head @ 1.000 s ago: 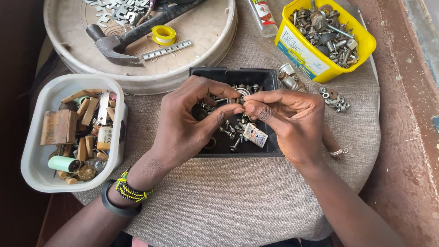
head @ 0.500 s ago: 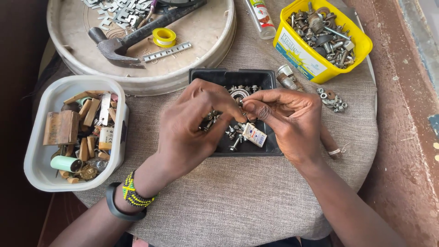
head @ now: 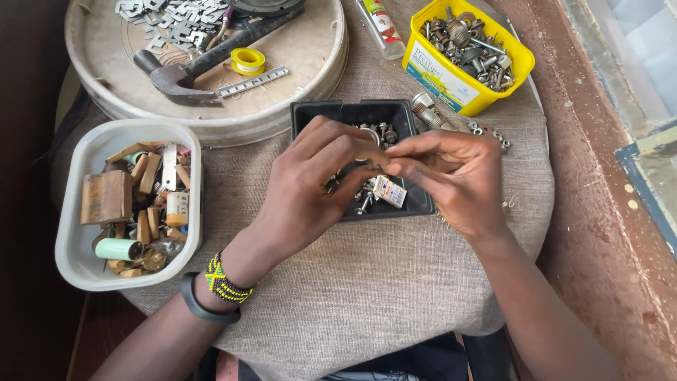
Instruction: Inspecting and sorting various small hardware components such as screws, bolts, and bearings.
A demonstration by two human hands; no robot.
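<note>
Both hands meet fingertip to fingertip over the square black plastic tray [head: 405,116] of shiny metal screws. The left hand [head: 314,187] and right hand [head: 451,176] pinch closed around something too small to identify; coarse woven cloth [head: 352,296] lies beneath

A tray [head: 405,113] of screws sits mid-counter [head: 352,296]; a tub [head: 74,247] lies left, a bucket [head: 437,74] behind right, a round lid [head: 310,92] with a hammer [head: 176,74] behind left.
</note>
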